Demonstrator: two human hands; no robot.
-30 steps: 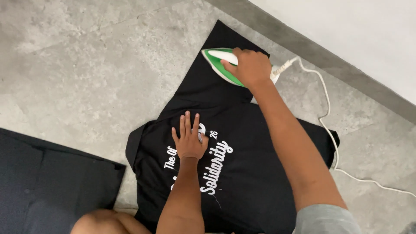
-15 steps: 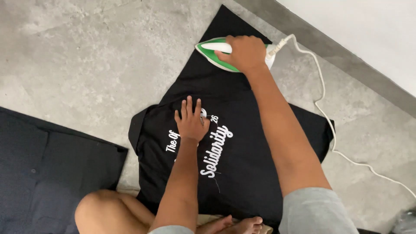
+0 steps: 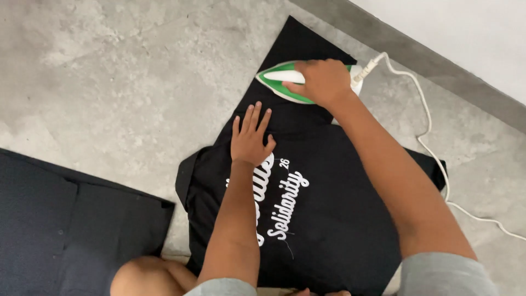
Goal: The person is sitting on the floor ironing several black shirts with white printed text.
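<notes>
On the concrete floor (image 3: 98,71) lies the black t-shirt (image 3: 334,219) — left hand (image 3: 249,140) spread flat on it, right hand (image 3: 323,82) wrapped round the green-and-white iron (image 3: 285,82). Mid-ironing, I'd say — next pass needs fabric kept taut.

Left hand (image 3: 249,137) flat, fingers (image 3: 253,116) spread forward; right hand (image 3: 323,81) clenched, arm outstretched, both forearms bare.

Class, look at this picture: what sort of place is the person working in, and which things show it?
Probably a room in a home, with ironing done on the floor. A bare grey concrete floor meets a white wall, and the right hand holds a green and white iron on a black T-shirt.
</notes>
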